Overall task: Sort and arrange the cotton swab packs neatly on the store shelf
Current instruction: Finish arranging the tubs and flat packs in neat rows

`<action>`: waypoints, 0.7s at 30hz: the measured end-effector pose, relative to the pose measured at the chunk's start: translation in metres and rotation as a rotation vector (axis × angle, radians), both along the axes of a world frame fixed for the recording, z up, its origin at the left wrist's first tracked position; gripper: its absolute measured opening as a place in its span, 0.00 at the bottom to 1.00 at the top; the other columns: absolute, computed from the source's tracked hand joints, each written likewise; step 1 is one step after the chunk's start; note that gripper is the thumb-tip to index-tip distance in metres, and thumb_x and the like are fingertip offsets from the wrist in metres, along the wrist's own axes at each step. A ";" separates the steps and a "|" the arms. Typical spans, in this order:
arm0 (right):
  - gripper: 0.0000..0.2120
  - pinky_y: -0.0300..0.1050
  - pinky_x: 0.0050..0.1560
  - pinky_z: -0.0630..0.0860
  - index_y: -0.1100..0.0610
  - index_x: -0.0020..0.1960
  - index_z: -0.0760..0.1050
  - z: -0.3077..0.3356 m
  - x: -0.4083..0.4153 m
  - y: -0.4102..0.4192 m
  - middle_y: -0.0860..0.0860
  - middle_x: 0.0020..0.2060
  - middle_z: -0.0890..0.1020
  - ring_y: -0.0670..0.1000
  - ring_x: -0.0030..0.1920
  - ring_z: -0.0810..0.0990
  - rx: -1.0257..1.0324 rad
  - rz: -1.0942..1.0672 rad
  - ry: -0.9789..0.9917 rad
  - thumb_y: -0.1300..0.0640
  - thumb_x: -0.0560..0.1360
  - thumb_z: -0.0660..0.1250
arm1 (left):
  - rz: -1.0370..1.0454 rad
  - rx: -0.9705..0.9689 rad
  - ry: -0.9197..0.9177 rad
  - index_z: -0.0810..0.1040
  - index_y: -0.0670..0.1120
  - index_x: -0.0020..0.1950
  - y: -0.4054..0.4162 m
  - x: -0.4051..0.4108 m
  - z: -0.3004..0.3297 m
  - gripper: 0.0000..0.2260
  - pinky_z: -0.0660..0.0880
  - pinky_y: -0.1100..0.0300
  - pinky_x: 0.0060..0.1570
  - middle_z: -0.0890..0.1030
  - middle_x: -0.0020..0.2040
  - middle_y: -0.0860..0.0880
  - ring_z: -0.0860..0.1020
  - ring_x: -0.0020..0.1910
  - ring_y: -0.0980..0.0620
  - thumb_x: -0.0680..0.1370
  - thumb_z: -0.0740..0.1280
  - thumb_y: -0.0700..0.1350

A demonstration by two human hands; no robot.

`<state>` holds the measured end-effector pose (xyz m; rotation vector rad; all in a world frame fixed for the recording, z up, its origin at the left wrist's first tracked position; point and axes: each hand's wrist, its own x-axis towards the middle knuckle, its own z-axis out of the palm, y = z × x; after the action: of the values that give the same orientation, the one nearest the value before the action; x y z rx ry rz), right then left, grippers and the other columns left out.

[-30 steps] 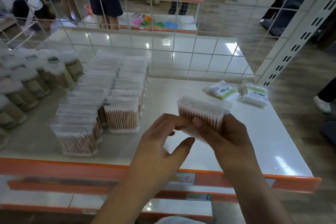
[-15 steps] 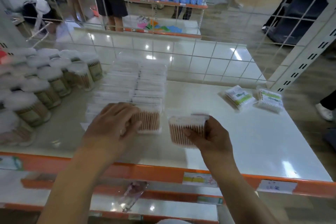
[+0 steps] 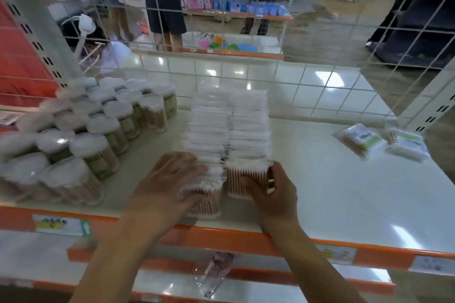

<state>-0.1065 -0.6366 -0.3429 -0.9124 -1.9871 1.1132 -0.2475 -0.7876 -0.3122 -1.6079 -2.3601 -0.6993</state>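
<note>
Two rows of clear square cotton swab packs (image 3: 229,123) run front to back across the middle of the white shelf (image 3: 344,192). My right hand (image 3: 273,194) grips a swab pack (image 3: 246,176) standing at the front of the right row, fingers wrapped round its front and right side. Over the front packs of the left row lies my left hand (image 3: 170,179), pressing on the front left pack (image 3: 204,200) with fingers spread and fairly straight.
Several round swab tubs (image 3: 98,135) crowd the shelf's left part. Two flat green-labelled swab bags (image 3: 362,139) lie at the far right. A wire grid (image 3: 246,76) backs the shelf, with an orange front rail (image 3: 221,236) below. People stand in the aisle behind.
My right hand carried its pack left and forward and set it at the front of the right row. My left hand moved onto the front of the left row.
</note>
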 end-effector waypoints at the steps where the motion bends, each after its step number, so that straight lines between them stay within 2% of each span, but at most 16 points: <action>1: 0.19 0.38 0.38 0.69 0.54 0.51 0.73 -0.002 -0.001 0.000 0.51 0.44 0.80 0.50 0.41 0.75 0.024 -0.023 -0.001 0.52 0.66 0.76 | 0.001 0.022 -0.002 0.82 0.49 0.51 0.000 0.000 -0.001 0.20 0.70 0.64 0.51 0.80 0.52 0.49 0.68 0.54 0.54 0.67 0.60 0.57; 3: 0.25 0.30 0.39 0.68 0.51 0.56 0.68 -0.004 -0.001 0.002 0.51 0.50 0.77 0.49 0.44 0.74 0.021 -0.082 0.020 0.55 0.65 0.77 | -0.004 0.068 -0.009 0.82 0.48 0.52 0.001 0.001 -0.005 0.21 0.69 0.66 0.53 0.80 0.52 0.49 0.68 0.55 0.53 0.68 0.61 0.57; 5: 0.34 0.32 0.43 0.68 0.50 0.64 0.63 -0.002 -0.002 0.003 0.50 0.56 0.72 0.49 0.51 0.74 0.003 -0.118 0.044 0.56 0.64 0.77 | -0.003 0.091 0.009 0.82 0.48 0.52 0.001 0.001 -0.008 0.21 0.69 0.60 0.53 0.80 0.53 0.49 0.69 0.55 0.52 0.67 0.61 0.58; 7: 0.41 0.35 0.49 0.68 0.49 0.71 0.57 -0.001 -0.002 0.002 0.50 0.61 0.69 0.48 0.59 0.71 0.100 -0.093 0.064 0.53 0.65 0.76 | -0.019 0.109 0.009 0.80 0.50 0.53 0.001 -0.001 -0.010 0.20 0.68 0.55 0.54 0.80 0.53 0.48 0.69 0.55 0.51 0.68 0.62 0.57; 9: 0.37 0.38 0.57 0.68 0.49 0.71 0.56 -0.004 -0.002 0.000 0.54 0.68 0.66 0.47 0.65 0.65 0.304 -0.036 0.019 0.53 0.69 0.72 | -0.032 0.125 0.000 0.76 0.53 0.56 0.001 0.000 -0.013 0.18 0.69 0.56 0.56 0.80 0.54 0.47 0.70 0.56 0.49 0.69 0.62 0.57; 11: 0.29 0.46 0.58 0.70 0.50 0.70 0.64 -0.008 -0.002 0.001 0.56 0.71 0.64 0.51 0.64 0.69 0.395 0.021 -0.048 0.56 0.71 0.70 | -0.036 0.141 0.005 0.76 0.53 0.56 0.001 0.002 -0.014 0.17 0.70 0.58 0.57 0.80 0.54 0.45 0.69 0.56 0.48 0.70 0.61 0.56; 14: 0.21 0.46 0.54 0.73 0.52 0.63 0.75 -0.010 -0.001 0.002 0.56 0.70 0.67 0.57 0.59 0.77 0.391 0.037 -0.058 0.54 0.70 0.67 | -0.026 0.142 0.016 0.80 0.49 0.55 0.001 0.004 -0.016 0.18 0.67 0.56 0.59 0.80 0.55 0.45 0.69 0.58 0.48 0.71 0.61 0.56; 18: 0.19 0.45 0.56 0.74 0.50 0.60 0.77 -0.007 -0.001 0.002 0.53 0.70 0.67 0.55 0.60 0.75 0.342 0.034 -0.037 0.58 0.70 0.72 | -0.001 0.048 -0.005 0.77 0.51 0.57 -0.001 0.005 -0.015 0.20 0.63 0.55 0.62 0.78 0.58 0.47 0.66 0.61 0.50 0.72 0.59 0.60; 21: 0.20 0.57 0.57 0.74 0.50 0.59 0.78 -0.004 -0.002 0.001 0.56 0.67 0.70 0.60 0.62 0.73 0.402 -0.001 -0.035 0.59 0.68 0.73 | -0.011 0.007 -0.033 0.73 0.54 0.61 -0.004 0.003 -0.008 0.24 0.51 0.61 0.68 0.77 0.61 0.48 0.65 0.64 0.51 0.76 0.50 0.66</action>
<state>-0.1084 -0.6356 -0.3471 -0.7220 -2.1325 0.6612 -0.2443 -0.7913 -0.3202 -1.6197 -2.3706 -0.7410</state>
